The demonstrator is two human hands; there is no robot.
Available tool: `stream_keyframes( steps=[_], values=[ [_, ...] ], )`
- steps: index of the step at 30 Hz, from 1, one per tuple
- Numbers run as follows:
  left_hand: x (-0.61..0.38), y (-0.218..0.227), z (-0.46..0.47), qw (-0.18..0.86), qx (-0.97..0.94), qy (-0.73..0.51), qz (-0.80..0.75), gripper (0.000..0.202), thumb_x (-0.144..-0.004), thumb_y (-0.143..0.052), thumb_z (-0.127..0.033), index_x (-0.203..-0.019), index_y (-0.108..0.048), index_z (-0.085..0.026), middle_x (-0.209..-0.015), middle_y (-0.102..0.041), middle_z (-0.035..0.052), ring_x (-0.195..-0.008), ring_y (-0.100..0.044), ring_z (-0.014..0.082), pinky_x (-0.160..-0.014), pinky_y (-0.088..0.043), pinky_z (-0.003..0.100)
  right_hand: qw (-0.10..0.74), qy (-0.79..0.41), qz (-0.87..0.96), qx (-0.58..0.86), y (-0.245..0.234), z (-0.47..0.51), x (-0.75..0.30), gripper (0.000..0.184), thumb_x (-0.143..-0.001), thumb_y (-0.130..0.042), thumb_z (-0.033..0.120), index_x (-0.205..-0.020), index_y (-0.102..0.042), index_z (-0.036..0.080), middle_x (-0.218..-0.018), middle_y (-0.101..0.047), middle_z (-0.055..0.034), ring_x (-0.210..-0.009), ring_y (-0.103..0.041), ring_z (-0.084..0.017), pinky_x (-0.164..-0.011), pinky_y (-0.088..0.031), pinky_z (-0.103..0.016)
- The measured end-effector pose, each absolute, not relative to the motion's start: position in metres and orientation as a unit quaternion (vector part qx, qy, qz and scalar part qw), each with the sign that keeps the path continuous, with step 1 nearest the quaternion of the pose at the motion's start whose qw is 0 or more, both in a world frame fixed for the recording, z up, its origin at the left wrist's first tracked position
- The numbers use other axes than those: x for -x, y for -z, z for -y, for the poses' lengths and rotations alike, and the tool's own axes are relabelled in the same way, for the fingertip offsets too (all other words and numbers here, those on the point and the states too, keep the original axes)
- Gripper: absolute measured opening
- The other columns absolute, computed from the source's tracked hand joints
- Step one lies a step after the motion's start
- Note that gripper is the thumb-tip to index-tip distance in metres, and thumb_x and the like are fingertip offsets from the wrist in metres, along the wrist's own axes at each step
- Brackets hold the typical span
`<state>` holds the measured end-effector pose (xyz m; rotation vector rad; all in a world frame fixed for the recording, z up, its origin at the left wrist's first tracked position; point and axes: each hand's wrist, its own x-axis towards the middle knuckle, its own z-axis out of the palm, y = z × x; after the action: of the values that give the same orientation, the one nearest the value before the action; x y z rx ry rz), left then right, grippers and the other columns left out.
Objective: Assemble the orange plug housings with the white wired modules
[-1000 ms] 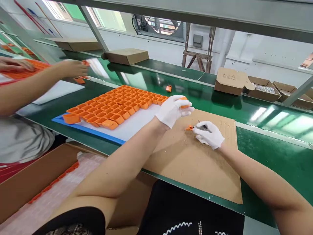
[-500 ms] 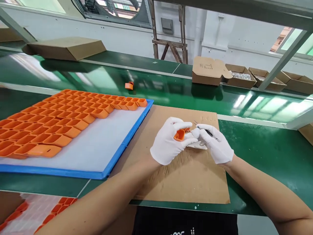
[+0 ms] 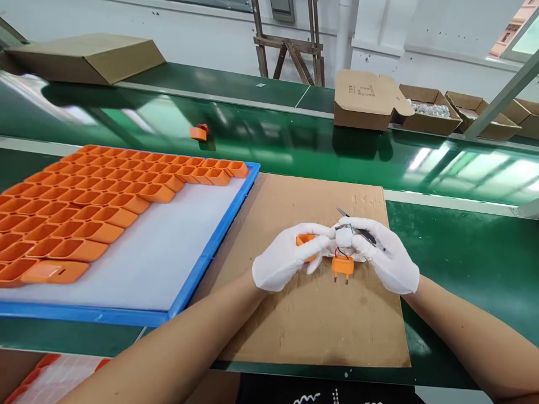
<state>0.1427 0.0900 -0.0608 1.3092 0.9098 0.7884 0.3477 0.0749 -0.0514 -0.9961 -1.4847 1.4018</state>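
White-gloved, my left hand (image 3: 290, 252) is closed around an orange plastic housing (image 3: 306, 240), partly hidden by the fingers. Its fingertips reach to a small white part (image 3: 344, 237) between the hands. My right hand, gloved too (image 3: 387, 255), pinches that part and also holds dark pointed tweezers (image 3: 367, 234), tips up and left. Red and black wires run down from the white part to an orange two-pin plug (image 3: 342, 265), which hangs pins downward over the cardboard sheet (image 3: 315, 320). Something white and flat lies behind the hands, mostly covered.
Left, a blue-rimmed tray (image 3: 213, 247) holds rows of orange housings (image 3: 96, 196). One orange piece (image 3: 199, 132) lies on the green conveyor (image 3: 261, 134). Cardboard boxes (image 3: 362, 104) line the far ledge, one with silvery-white items. A large box (image 3: 88, 56) stands far left.
The orange plug now hangs on its wires below the white part, between the hands. Both hands have shifted slightly apart and nearer; the right still holds the tweezers. The camera view has tilted downward.
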Motion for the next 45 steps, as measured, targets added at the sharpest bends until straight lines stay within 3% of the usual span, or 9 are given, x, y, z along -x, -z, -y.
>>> stream_keyframes(
  steps=[6, 12, 15, 18, 23, 30, 34, 40, 45],
  values=[
    [-0.149, 0.057, -0.088, 0.656, -0.504, -0.335, -0.45, 0.04, -0.073, -0.078, -0.052, -0.081, -0.062, -0.017, -0.038, -0.05, -0.0068, -0.039, -0.038, 0.0075, -0.046, -0.025, 0.023, 0.43, -0.405, 0.681, 0.432, 0.063, -0.073, -0.343, 0.031, -0.095, -0.066, 0.038, -0.122, -0.066, 0.023, -0.102, -0.071, -0.0055, -0.087, -0.068, -0.018, -0.084, -0.06, -0.039],
    [-0.155, 0.052, -0.081, 0.646, -0.456, -0.37, -0.488, 0.041, -0.074, -0.075, -0.054, -0.066, -0.055, -0.019, -0.04, -0.049, -0.0059, -0.042, -0.037, 0.0072, -0.046, -0.025, 0.023, 0.48, -0.344, 0.696, 0.408, 0.067, -0.072, -0.339, 0.055, -0.086, -0.078, 0.049, -0.132, -0.058, 0.026, -0.107, -0.072, -0.0062, -0.098, -0.072, -0.023, -0.087, -0.062, -0.041],
    [-0.157, 0.057, -0.079, 0.657, -0.453, -0.37, -0.476, 0.047, -0.076, -0.075, -0.057, -0.062, -0.05, -0.019, -0.041, -0.048, -0.0057, -0.043, -0.036, 0.007, -0.046, -0.025, 0.023, 0.441, -0.249, 0.747, 0.431, 0.059, -0.068, -0.334, 0.036, -0.084, -0.081, 0.035, -0.116, -0.067, 0.028, -0.098, -0.074, -0.0026, -0.094, -0.072, -0.023, -0.085, -0.061, -0.04],
    [-0.157, 0.062, -0.078, 0.664, -0.466, -0.378, -0.446, 0.047, -0.073, -0.077, -0.061, -0.073, -0.055, -0.019, -0.041, -0.05, -0.0068, -0.042, -0.036, 0.0073, -0.047, -0.027, 0.023, 0.45, -0.214, 0.744, 0.444, 0.055, -0.066, -0.334, 0.017, -0.089, -0.072, 0.017, -0.102, -0.069, 0.028, -0.091, -0.075, 0.002, -0.083, -0.071, -0.017, -0.081, -0.06, -0.033],
    [-0.15, 0.065, -0.08, 0.601, -0.51, -0.414, -0.454, 0.052, -0.066, -0.088, -0.049, -0.102, -0.065, -0.018, -0.074, -0.069, 0.0004, -0.052, -0.053, 0.0108, -0.055, -0.043, 0.027, 0.474, -0.221, 0.737, 0.429, 0.061, -0.067, -0.341, 0.031, -0.089, -0.072, 0.017, -0.118, -0.066, 0.025, -0.106, -0.075, -0.0025, -0.094, -0.072, -0.017, -0.09, -0.06, -0.033],
    [-0.146, 0.068, -0.081, 0.593, -0.524, -0.41, -0.452, 0.033, -0.069, -0.087, -0.033, -0.091, -0.067, -0.018, -0.074, -0.068, 0.0005, -0.068, -0.061, 0.0155, -0.071, -0.052, 0.033, 0.428, -0.235, 0.78, 0.392, 0.046, -0.071, -0.342, 0.027, -0.093, -0.067, 0.013, -0.113, -0.071, 0.03, -0.089, -0.075, 0.004, -0.08, -0.071, -0.015, -0.08, -0.062, -0.03],
    [-0.14, 0.072, -0.084, 0.603, -0.548, -0.429, -0.39, 0.049, -0.065, -0.092, -0.032, -0.105, -0.067, -0.019, -0.09, -0.071, 0.0036, -0.083, -0.066, 0.0191, -0.082, -0.055, 0.037, 0.428, -0.239, 0.786, 0.377, 0.037, -0.073, -0.345, 0.019, -0.09, -0.072, 0.016, -0.1, -0.073, 0.032, -0.087, -0.075, 0.0055, -0.078, -0.07, -0.014, -0.078, -0.06, -0.029],
    [-0.132, 0.078, -0.083, 0.42, -0.711, -0.45, -0.34, 0.049, -0.092, -0.069, -0.024, -0.137, -0.049, -0.021, -0.112, -0.063, 0.0083, -0.099, -0.065, 0.0195, -0.095, -0.053, 0.041, 0.472, -0.217, 0.778, 0.354, 0.031, -0.076, -0.351, 0.022, -0.088, -0.078, 0.022, -0.106, -0.07, 0.032, -0.082, -0.075, 0.0062, -0.076, -0.071, -0.015, -0.079, -0.06, -0.033],
    [-0.135, 0.08, -0.084, 0.36, -0.754, -0.449, -0.317, 0.048, -0.097, -0.056, -0.012, -0.142, -0.044, -0.024, -0.113, -0.062, 0.007, -0.103, -0.064, 0.0183, -0.101, -0.051, 0.043, 0.463, -0.232, 0.771, 0.37, 0.021, -0.074, -0.357, 0.017, -0.09, -0.077, 0.027, -0.104, -0.069, 0.031, -0.087, -0.074, 0.0026, -0.083, -0.071, -0.019, -0.081, -0.059, -0.039]
  ],
)
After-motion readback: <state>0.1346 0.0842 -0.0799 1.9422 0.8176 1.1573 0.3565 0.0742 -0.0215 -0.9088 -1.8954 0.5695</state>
